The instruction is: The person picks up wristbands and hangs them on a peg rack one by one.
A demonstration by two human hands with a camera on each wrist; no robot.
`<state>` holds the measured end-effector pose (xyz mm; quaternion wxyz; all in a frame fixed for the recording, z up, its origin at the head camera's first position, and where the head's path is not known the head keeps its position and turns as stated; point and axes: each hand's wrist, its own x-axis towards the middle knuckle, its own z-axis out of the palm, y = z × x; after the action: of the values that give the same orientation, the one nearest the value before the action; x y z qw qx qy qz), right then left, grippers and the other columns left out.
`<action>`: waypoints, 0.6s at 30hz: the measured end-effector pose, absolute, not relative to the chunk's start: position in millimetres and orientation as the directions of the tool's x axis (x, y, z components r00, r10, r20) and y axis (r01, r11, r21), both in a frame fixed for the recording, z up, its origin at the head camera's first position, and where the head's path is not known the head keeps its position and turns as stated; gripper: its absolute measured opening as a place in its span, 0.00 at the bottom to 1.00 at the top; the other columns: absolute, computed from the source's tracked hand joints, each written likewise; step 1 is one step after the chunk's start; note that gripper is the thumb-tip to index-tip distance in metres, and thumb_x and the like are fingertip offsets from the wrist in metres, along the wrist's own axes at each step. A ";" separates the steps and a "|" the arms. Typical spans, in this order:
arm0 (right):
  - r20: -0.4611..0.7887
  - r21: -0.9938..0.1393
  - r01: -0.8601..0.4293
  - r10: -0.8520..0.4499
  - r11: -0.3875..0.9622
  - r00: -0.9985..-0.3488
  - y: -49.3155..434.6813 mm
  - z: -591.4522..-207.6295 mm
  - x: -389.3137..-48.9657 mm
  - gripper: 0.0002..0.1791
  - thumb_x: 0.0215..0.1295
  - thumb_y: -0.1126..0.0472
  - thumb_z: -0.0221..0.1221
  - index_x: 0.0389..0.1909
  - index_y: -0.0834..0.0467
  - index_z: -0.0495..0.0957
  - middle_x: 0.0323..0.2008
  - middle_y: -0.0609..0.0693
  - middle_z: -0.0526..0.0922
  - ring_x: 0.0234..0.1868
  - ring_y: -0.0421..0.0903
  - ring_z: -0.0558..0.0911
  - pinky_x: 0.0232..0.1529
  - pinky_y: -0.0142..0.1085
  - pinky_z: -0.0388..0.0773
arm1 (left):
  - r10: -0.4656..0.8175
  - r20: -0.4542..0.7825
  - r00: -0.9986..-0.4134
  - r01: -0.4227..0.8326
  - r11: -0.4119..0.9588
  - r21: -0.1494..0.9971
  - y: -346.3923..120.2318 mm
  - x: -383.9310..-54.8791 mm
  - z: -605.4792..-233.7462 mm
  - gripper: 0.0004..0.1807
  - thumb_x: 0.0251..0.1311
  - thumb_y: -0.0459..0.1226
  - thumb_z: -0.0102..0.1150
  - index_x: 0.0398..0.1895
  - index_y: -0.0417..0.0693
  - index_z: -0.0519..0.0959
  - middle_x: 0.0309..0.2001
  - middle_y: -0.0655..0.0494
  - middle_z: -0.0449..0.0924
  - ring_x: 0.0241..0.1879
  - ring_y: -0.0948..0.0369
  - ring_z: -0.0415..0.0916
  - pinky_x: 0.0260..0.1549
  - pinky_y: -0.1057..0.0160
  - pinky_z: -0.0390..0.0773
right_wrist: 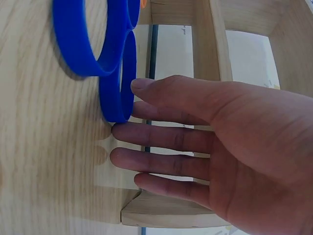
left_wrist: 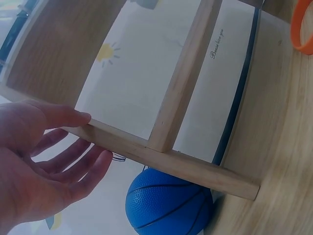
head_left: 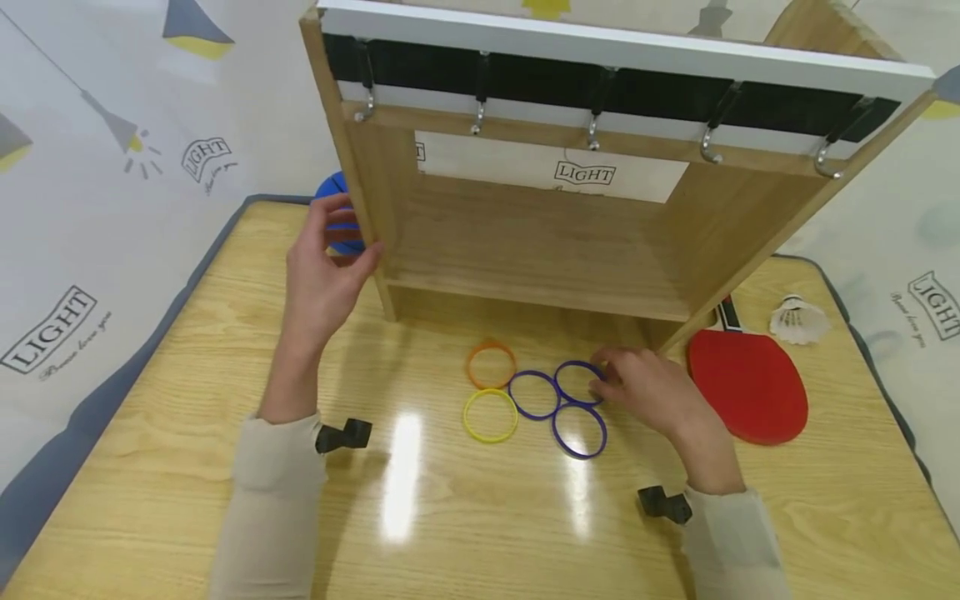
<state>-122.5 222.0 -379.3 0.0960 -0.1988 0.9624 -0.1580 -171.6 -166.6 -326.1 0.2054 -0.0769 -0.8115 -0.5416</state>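
Observation:
A wooden rack (head_left: 540, 242) with a row of metal hooks (head_left: 592, 133) along its top stands on the table. My left hand (head_left: 322, 267) holds the rack's left upright (left_wrist: 195, 171), thumb on one side and fingers on the other. At the rack's foot lie three blue rings, one near the upright (head_left: 579, 362), one left of it (head_left: 534, 372), one in front (head_left: 581, 456). My right hand (head_left: 656, 387) reaches the ring by the upright, thumb tip and fingertips right at its edge, fingers nearly straight. Left of these rest an orange ring (head_left: 491, 342) and a yellow ring (head_left: 491, 440).
Behind the left upright sits a blue basketball (left_wrist: 166, 203), partly hidden in the head view. To the right, a red table tennis paddle (head_left: 750, 383) and a shuttlecock (head_left: 798, 321) lie on the table (head_left: 465, 525). Printed cloth (head_left: 97, 208) hangs around the table.

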 end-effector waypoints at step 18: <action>0.036 -0.350 -0.343 -0.354 0.872 -0.935 226.9 -381.1 -126.0 0.10 0.59 0.68 0.64 0.42 0.62 0.84 0.31 0.51 0.84 0.33 0.48 0.83 0.30 0.44 0.80 | -0.119 0.429 -0.896 0.356 0.387 0.850 -164.2 -171.5 -325.0 0.26 0.59 0.32 0.66 0.60 0.45 0.69 0.49 0.51 0.78 0.44 0.59 0.78 0.37 0.60 0.81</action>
<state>-126.0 226.9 -381.1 0.0147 -0.1803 0.9672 -0.1782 -171.5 -164.2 -325.0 0.2163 -0.0738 -0.8043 -0.5485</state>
